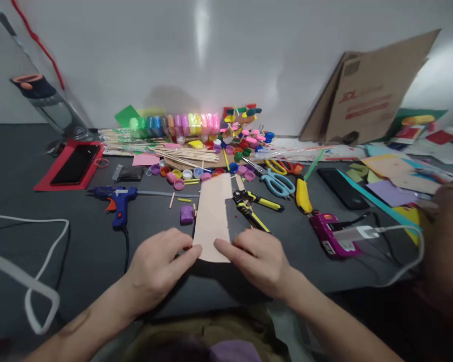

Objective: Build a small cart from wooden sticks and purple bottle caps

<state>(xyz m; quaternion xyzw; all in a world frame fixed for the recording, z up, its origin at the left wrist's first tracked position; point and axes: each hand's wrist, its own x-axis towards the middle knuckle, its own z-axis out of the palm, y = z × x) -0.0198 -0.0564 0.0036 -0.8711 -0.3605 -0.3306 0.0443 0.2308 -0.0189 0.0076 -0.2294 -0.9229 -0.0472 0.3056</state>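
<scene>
A long strip of pale tan card or paper (213, 216) is held up between my two hands, its far end tilted away from me. My left hand (159, 264) pinches its near left corner between thumb and fingers. On the near right edge, my right hand (259, 259) grips it the same way. Just left of the strip sits a small purple piece (186, 214). Black-and-yellow wire strippers (253, 207) lie to its right, handles apart. A blue hot glue gun (123, 203) rests farther left on the dark table.
Behind the strip lie wooden sticks (189, 157), coloured caps (187, 174) and clay tubs (177, 125). Blue scissors (277, 182), a magenta power strip (330, 234) and a phone (343, 187) are to the right. Cardboard (373, 100) leans behind. A white cable (49, 251) loops left. Another person (447, 241) is at far right.
</scene>
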